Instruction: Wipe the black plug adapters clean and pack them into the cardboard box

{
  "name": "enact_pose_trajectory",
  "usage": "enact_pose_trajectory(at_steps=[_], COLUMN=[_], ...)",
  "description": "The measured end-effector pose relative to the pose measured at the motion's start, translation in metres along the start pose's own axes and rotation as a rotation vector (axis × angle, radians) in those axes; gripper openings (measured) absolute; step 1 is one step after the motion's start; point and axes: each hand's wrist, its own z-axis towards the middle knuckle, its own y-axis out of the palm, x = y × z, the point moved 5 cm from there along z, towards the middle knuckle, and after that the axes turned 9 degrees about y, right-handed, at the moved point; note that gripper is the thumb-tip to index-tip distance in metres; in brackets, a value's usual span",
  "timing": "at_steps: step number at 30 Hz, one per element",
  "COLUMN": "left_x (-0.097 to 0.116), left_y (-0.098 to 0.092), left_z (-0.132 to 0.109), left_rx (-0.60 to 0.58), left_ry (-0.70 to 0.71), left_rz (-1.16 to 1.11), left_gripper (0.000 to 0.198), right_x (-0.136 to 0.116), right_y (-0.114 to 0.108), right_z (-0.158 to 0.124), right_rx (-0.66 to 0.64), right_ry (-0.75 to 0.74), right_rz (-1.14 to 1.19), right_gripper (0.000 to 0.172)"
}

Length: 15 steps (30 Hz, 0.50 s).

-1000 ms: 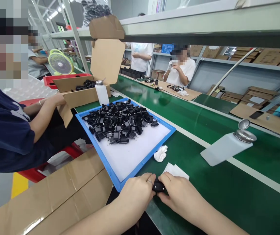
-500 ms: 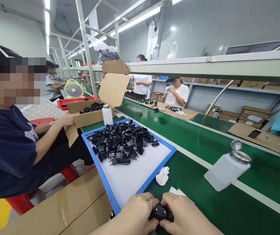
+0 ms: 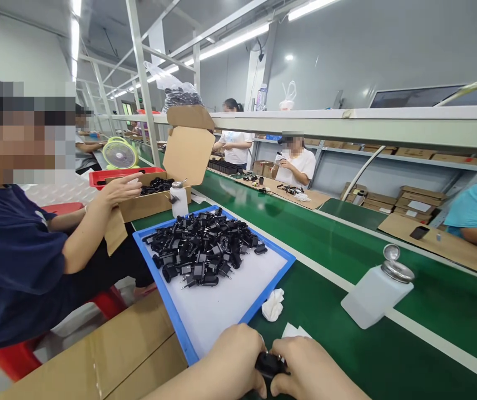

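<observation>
A small black power plug [image 3: 269, 365] is held between my two hands at the bottom of the view, its metal pins pointing up. My left hand [image 3: 238, 355] is closed on its left side, and the fingers of my right hand [image 3: 303, 358] pinch it from the right. Part of the plug is hidden by my fingers. Just beyond my hands lies a blue-rimmed white tray [image 3: 238, 291], heaped with black plugs [image 3: 203, 244]. Beside the tray are a crumpled white tissue [image 3: 272, 305] and some folded white paper [image 3: 294, 331].
A white dispenser bottle [image 3: 374, 294] with its metal lid up stands at right on the green bench [image 3: 322, 244]. Another bottle [image 3: 179, 201] stands behind the tray. At left, a co-worker's hand [image 3: 117, 189] is over a cardboard box [image 3: 147, 205] of black parts.
The plug has tilted in my hands, so its pins now point up rather than toward me. The co-worker's hand at left has risen from the box flap to above the box.
</observation>
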Motion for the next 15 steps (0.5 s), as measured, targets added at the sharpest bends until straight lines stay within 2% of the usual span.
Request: enact_pose_trajectory(at_steps=[3, 8, 10, 12, 15], left_x=[-0.001, -0.011, -0.013, -0.012, -0.005], left_y=[-0.001, 0.01, 0.011, 0.01, 0.008], left_z=[0.0, -0.003, -0.005, -0.007, -0.005], left_rx=[0.007, 0.177, 0.227, 0.21, 0.101], left_ry=[-0.015, 0.072, 0.059, 0.005, -0.07], left_rz=[-0.027, -0.17, -0.202, -0.205, -0.114], left_gripper=[0.022, 0.021, 0.02, 0.023, 0.028], right_x=[0.001, -0.001, -0.003, -0.006, -0.012], right_y=[0.003, 0.004, 0.002, -0.001, -0.006], right_z=[0.004, 0.005, 0.004, 0.004, 0.004], right_rx=[-0.049, -0.053, -0.082, -0.098, -0.102], right_ry=[-0.046, -0.098, -0.084, -0.071, -0.04], right_rz=[0.069, 0.007, -0.04, -0.072, -0.098], right_gripper=[0.017, 0.017, 0.017, 0.017, 0.017])
